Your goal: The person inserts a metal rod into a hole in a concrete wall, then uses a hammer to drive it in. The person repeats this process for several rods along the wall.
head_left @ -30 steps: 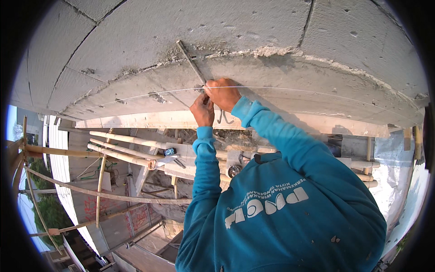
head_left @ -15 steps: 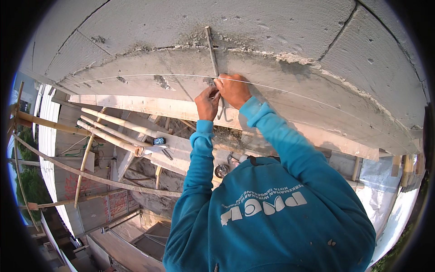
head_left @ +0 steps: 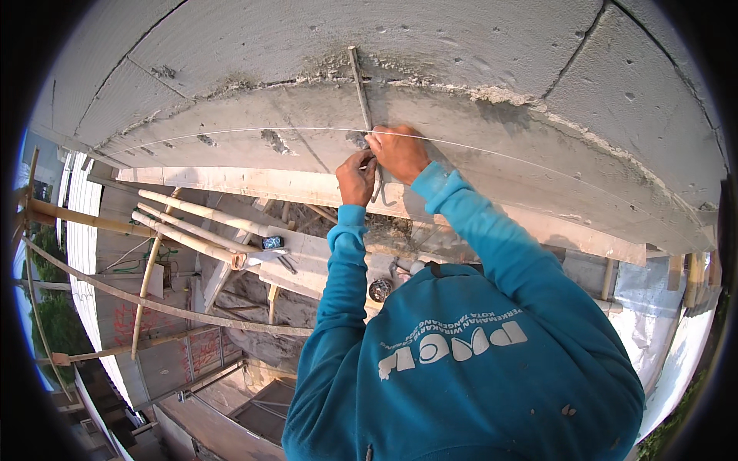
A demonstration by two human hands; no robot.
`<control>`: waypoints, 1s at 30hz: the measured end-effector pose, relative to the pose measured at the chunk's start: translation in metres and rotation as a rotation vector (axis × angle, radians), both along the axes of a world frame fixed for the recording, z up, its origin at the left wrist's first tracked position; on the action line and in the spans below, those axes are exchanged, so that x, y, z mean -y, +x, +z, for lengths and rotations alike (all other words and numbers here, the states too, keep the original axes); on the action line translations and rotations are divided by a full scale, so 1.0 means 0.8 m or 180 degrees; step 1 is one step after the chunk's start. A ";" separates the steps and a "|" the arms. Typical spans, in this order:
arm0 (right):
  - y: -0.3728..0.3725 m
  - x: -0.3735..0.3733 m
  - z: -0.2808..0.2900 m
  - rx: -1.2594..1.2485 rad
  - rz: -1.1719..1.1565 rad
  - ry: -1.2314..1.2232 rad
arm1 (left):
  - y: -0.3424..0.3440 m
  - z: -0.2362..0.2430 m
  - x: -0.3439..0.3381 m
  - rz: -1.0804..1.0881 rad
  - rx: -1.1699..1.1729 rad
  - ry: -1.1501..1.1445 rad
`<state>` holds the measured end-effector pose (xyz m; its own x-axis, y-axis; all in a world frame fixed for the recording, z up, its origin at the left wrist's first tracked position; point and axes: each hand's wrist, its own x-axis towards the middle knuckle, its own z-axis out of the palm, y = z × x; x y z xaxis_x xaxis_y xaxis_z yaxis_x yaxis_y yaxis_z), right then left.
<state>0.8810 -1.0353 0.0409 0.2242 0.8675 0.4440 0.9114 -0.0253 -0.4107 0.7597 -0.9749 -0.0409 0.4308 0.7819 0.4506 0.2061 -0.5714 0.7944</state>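
My left hand [head_left: 356, 180] and my right hand [head_left: 400, 152] meet low on the grey wall face, fingers bent and pinched. A taut white string [head_left: 500, 153] runs across the wall and reaches my right fingertips, which are closed on it. From there a thin, stiff strip [head_left: 359, 88] slants up over the mortar joint; its lower end is hidden by my fingers. Just under my right hand, a thin curved piece [head_left: 377, 188] hangs down. Whatever my left fingers pinch is too small to make out.
Below the wall's pale lower ledge [head_left: 254, 181] lie bamboo poles [head_left: 188, 223] and a plank [head_left: 296, 265]. On the plank are a small dark blue box [head_left: 272, 242] and a slim tool [head_left: 287, 264]. A round container [head_left: 380, 290] with small items stands close to my body.
Both hands stay at the same spot on the string and strip, with only slight finger movement. The view has shifted a little.
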 end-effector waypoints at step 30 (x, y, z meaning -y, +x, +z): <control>0.027 0.054 0.003 -0.1163 -0.0111 -0.0109 | -0.004 -0.012 -0.008 -0.0055 -0.0107 -0.0064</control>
